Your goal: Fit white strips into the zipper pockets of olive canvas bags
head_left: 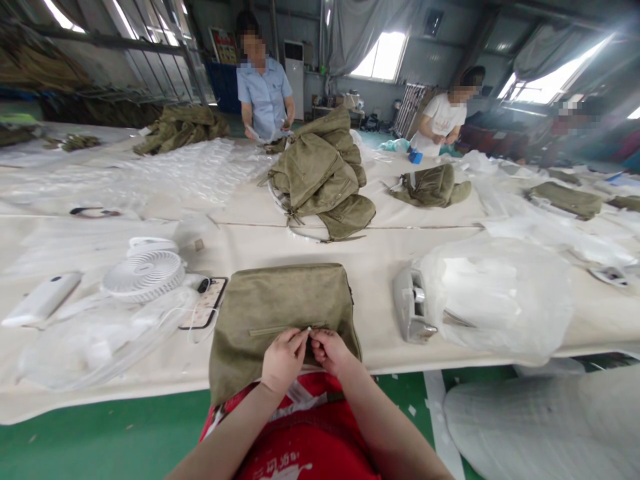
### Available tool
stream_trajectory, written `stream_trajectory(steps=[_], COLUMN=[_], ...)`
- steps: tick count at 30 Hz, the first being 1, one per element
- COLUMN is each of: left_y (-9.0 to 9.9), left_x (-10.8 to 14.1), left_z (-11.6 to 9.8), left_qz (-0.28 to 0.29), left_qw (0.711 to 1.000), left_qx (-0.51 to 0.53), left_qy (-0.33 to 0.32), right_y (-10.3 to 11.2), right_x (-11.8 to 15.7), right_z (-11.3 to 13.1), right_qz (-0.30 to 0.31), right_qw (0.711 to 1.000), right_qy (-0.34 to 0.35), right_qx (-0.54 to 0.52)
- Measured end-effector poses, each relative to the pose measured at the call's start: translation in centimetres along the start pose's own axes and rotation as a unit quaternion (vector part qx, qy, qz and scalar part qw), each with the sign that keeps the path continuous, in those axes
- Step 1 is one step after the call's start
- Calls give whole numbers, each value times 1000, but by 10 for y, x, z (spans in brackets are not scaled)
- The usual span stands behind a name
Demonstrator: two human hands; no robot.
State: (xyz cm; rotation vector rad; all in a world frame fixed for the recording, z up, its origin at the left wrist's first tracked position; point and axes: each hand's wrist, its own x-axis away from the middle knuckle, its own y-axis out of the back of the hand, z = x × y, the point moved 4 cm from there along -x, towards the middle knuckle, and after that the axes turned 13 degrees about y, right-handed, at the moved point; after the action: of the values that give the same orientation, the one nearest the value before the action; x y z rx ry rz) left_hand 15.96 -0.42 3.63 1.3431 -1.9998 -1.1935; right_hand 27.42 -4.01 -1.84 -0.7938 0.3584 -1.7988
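An olive-green bag (pixel 285 293) lies flat at the table's front edge, its near part hanging toward my red shirt. A long zipper or slit runs across it. Over the right part of that line my left hand (pixel 286 357) and my right hand (pixel 327 348) meet, fingers pinched together. A tiny white piece (pixel 309 329) shows between the fingertips of both hands; what it is attached to is too small to tell.
A white fan (pixel 145 273), a phone (pixel 206 303) and a white device (pixel 43 298) are left. Right stands a tape dispenser (pixel 414 303) beside plastic bags (pixel 500 300). Piled green bags (pixel 320 167) lie ahead. Two people (pixel 265 87) (pixel 443 120) stand across the table.
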Motion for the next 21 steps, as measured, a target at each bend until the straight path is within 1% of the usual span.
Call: stream_trajectory(steps=[4,6,8,12,13,15,17,18,21], left_y=[1,2,2,7,10,14,18,19,18], left_x=[1,1,0,-4,-7,-12,-20,-25,-41], left_z=[-1,-2,-3,5,7,8,4,1,-13], left_qz=[-9,-19,-26,-56,-64,-71,-56,-37,57], left_qw=[999,999,999,993,993,995,997,998,995], left_qx=[-21,-4,30,99,99,76,42,24,-45], left_qy=[-27,-34,-37,0,4,-13,-40,-51,-63], right_y=[1,1,-1,-4,-3,-2,1,3,9], right_x=[1,2,2,1,1,-1,-2,-2,2], right_z=[0,0,0,-1,0,2,7,11,22], right_qz=[-23,-30,-24,-25,-28,-22,-10,-5,0], right_qw=[1000,999,1000,996,994,986,973,961,909], right_qy=[-7,-10,0,17,16,19,43,67,146], right_qx=[-4,-6,9,81,105,162,226,269,390])
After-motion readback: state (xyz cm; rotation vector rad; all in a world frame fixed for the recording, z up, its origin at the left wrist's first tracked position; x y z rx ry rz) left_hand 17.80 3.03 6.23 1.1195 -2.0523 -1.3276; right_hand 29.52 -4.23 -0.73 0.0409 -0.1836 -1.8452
